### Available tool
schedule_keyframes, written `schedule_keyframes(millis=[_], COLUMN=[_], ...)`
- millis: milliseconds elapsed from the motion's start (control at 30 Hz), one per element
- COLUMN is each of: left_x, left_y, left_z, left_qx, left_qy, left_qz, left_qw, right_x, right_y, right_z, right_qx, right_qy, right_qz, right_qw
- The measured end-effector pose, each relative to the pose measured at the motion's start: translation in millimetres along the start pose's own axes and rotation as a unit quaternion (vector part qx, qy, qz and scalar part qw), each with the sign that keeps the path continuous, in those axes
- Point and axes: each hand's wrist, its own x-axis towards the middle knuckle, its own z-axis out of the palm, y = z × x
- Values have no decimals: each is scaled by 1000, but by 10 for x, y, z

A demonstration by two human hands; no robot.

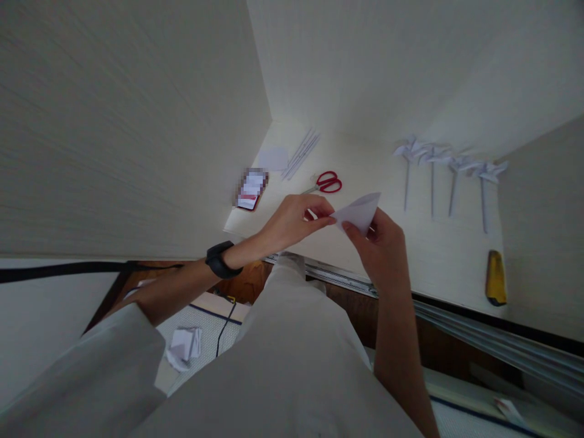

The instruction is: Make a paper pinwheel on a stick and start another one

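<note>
My left hand [292, 220] and my right hand [381, 249] together hold a small folded piece of white paper [358, 211] above a pale shelf [347, 240]. The left thumb and fingers pinch its left corner. The right hand grips it from below, thumb on its lower edge. A black watch [219, 260] is on my left wrist. Red-handled scissors [327, 182] lie on the shelf just behind the hands.
Several white paper pinwheels on sticks [449, 167] lie in a row at the right. A bundle of thin white sticks [300, 153], a white sheet [272, 158] and a blurred-out phone [250, 188] lie at the left. A yellow utility knife [495, 278] lies far right. Crumpled paper [184, 347] is on the floor.
</note>
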Motion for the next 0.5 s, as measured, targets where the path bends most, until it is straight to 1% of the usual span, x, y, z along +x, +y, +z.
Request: schedule_keyframes(millis=[267, 500], left_x=[0, 7], left_y=[28, 53], left_z=[29, 21], left_qx=[41, 50], left_qy=[18, 14], left_qz=[4, 5], left_qw=[999, 999], right_x=[-3, -4], right_y=[14, 44], right_z=[7, -4], right_qx=[-2, 0], right_qy=[-6, -7], right_qz=[8, 9], right_qw=[1000, 1000])
